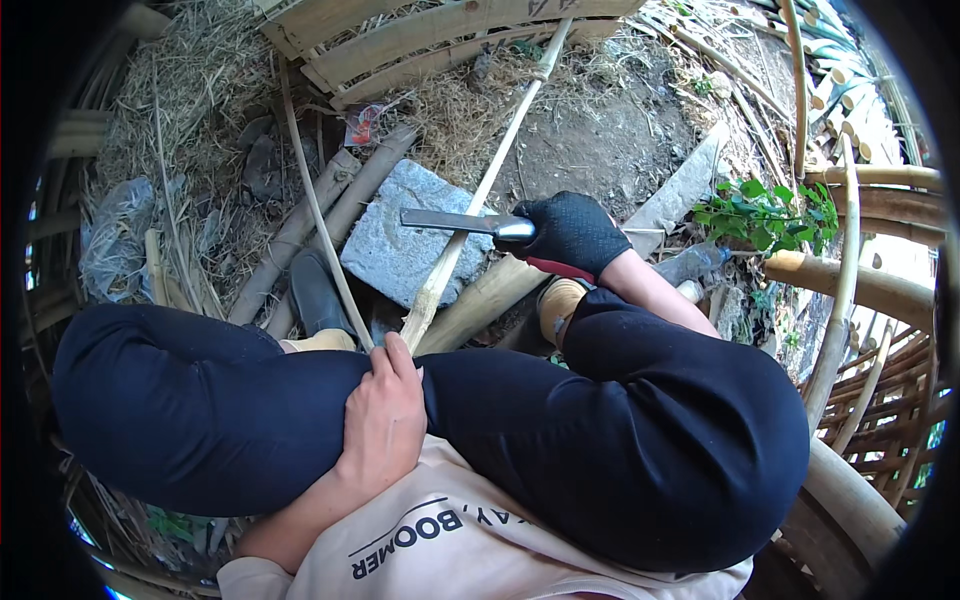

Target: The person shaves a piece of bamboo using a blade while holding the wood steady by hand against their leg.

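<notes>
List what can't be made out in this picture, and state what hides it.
In the head view:
Handle of the knife: hidden inside the gloved right hand.
Palm of the left hand: turned away; only the back shows.
Near end of the stick under the blade: hidden around the left hand and legs.
Top of the wooden slats: cut off by the upper edge.

On my feed, the gloved right hand (572,237) at two o'clock grips a knife (440,219) across a bamboo strip (495,178). I see the left hand (386,412) at seven, by the strip's near end.
</notes>
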The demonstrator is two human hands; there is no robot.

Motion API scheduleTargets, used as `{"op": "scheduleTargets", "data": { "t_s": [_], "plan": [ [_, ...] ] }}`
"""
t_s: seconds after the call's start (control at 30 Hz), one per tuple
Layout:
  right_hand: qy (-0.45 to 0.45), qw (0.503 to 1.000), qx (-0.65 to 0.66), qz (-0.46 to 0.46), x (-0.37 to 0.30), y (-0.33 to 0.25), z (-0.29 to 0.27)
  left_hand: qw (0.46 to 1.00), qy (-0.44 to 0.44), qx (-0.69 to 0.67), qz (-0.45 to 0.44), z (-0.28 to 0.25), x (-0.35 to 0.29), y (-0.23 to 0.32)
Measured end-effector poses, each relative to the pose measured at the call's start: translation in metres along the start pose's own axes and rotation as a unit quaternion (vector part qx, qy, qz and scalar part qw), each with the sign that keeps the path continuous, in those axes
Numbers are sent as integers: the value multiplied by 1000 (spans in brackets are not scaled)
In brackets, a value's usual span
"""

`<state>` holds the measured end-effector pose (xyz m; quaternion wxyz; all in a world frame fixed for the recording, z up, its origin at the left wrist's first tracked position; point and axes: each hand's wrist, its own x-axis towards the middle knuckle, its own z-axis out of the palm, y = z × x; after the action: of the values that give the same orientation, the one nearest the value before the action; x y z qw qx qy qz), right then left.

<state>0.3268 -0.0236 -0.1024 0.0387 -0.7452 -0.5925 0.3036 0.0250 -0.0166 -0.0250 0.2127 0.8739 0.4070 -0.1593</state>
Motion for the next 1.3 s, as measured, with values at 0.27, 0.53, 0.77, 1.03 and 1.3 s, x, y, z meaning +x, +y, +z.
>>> {"op": "scheduleTargets", "data": {
  "t_s": [0.27, 0.53, 0.77, 1.03, 1.3],
  "plan": [
    [-25, 999, -41, 20, 12, 4, 8, 1000, -3, 25, 6, 4, -2, -2],
    [-7, 997, -61, 36, 32, 21, 13, 999, -9, 44, 1, 4, 0, -1],
    [17, 994, -73, 74, 51, 50, 15, 999, -5, 51, 7, 5, -1, -2],
    [79, 984, -30, 160, 68, 110, 8, 999, -18, 31, 3, 1, -2, -3],
    [81, 982, 18, 168, 49, 111, 10, 1000, -16, 7, -8, 1, -5, -2]
  ]
}}
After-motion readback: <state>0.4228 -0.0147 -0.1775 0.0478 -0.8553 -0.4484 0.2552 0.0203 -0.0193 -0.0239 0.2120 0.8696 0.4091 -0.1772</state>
